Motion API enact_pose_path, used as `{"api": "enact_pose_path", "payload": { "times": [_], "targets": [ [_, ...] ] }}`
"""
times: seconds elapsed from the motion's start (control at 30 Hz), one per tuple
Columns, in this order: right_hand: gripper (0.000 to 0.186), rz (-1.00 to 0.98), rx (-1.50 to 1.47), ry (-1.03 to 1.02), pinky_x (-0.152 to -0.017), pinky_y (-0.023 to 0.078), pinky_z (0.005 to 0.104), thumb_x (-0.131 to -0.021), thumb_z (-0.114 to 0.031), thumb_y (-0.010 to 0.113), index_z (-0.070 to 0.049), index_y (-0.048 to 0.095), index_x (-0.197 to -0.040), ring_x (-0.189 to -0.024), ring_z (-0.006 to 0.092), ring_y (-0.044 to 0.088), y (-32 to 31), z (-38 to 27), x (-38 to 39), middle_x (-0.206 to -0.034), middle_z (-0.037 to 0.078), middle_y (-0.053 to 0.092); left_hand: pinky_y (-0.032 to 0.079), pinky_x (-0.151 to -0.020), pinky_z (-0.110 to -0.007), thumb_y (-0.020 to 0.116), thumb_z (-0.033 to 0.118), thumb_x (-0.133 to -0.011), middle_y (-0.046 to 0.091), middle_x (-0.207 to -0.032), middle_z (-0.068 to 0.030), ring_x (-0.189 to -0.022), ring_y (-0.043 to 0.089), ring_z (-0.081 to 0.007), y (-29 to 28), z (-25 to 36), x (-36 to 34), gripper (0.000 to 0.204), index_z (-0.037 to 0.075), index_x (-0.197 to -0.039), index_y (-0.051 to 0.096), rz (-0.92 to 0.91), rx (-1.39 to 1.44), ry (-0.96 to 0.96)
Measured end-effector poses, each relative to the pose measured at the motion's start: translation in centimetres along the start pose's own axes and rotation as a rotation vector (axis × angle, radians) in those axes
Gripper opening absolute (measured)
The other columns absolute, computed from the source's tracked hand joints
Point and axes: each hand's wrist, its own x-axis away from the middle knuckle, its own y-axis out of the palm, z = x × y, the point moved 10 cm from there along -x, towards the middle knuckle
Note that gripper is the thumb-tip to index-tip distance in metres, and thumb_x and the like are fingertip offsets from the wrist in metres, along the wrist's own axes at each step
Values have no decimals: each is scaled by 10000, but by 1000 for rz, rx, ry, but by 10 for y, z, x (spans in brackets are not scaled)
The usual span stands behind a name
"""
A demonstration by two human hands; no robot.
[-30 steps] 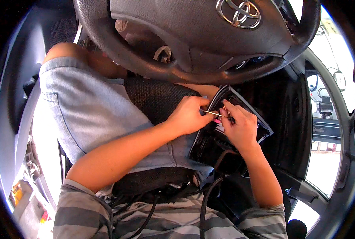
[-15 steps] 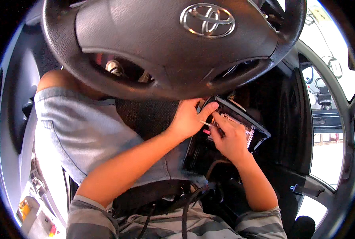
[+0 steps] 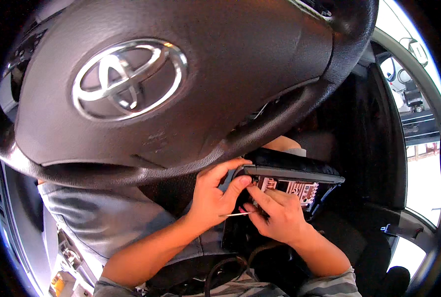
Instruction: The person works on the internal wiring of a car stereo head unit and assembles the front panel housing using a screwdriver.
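Observation:
A black plastic casing (image 3: 299, 172) with an exposed pinkish-white circuit board or mechanism (image 3: 300, 190) lies tilted beside my right thigh, below the steering wheel rim. My left hand (image 3: 211, 195) is closed around the casing's near-left corner, thumb on top and fingers behind. My right hand (image 3: 283, 218) is bent over the same corner, its index finger reaching in beside my left thumb. A thin metal rod (image 3: 235, 214), perhaps a slim tool, sticks out leftward from my right thumb and curled fingers. Its other end is hidden in the hand. A small pink part shows beside it.
The steering wheel (image 3: 195, 74) with a chrome oval emblem hangs close above my hands. Dark cables (image 3: 220, 270) loop near my lap. On the right are the far door window and a belt buckle tongue (image 3: 386, 229); my leg in denim (image 3: 106, 218) is at left.
The view has swung and come nearer the wheel, so the wheel and my hands sit lower in it. Both hands stay at the casing's corner; the casing's tilt looks changed.

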Motion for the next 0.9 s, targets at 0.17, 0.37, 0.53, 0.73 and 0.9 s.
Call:
{"api": "enact_pose_path", "payload": {
  "times": [0.17, 0.37, 0.53, 0.73, 0.9],
  "targets": [
    [491, 29, -38, -22, -531, 496, 332, -768, -162, 751, -9, 588, -1206, -589, 221, 611, -4, 4, 3, -697, 62, 585, 502, -807, -317, 687, 130, -869, 697, -929, -144, -860, 670, -205, 4, 5, -2, 246, 10, -1082, 668, -35, -41, 16],
    [396, 34, -324, 139, -593, 485, 355, -712, -27, 691, -8, 516, -1066, -634, 271, 581, -26, 11, 9, -785, 116, 567, 463, -921, -315, 683, 215, -907, 691, -1063, -91, -1007, 601, -149, 2, -10, -1, 305, 16, -1136, 663, -120, -17, -69],
    [295, -50, -119, 75, -696, 517, 378, -772, 73, 623, -9, 576, -1052, -752, 332, 617, -65, 0, 17, -860, 144, 589, 461, -924, -299, 692, 175, -902, 697, -1060, -90, -1014, 607, -142, -1, -14, -4, 292, 0, -1135, 673, -136, -4, -50],
    [217, -125, 196, 64, -613, 503, 381, -796, 2, 669, -32, 641, -1008, -686, 333, 619, -86, -15, 9, -802, 142, 596, 475, -902, -277, 725, 121, -861, 703, -1109, -116, -984, 626, -127, 0, -17, -7, 328, -18, -1152, 666, -152, 126, -49],
    [137, -114, 213, -97, -620, 508, 404, -805, -8, 664, -18, 603, -926, -704, 343, 625, -88, -42, -9, -834, 152, 612, 476, -887, -278, 722, 108, -856, 701, -1085, -107, -963, 615, -123, -2, -23, -11, 366, -20, -1191, 648, -143, 122, -34]
  ]
}}
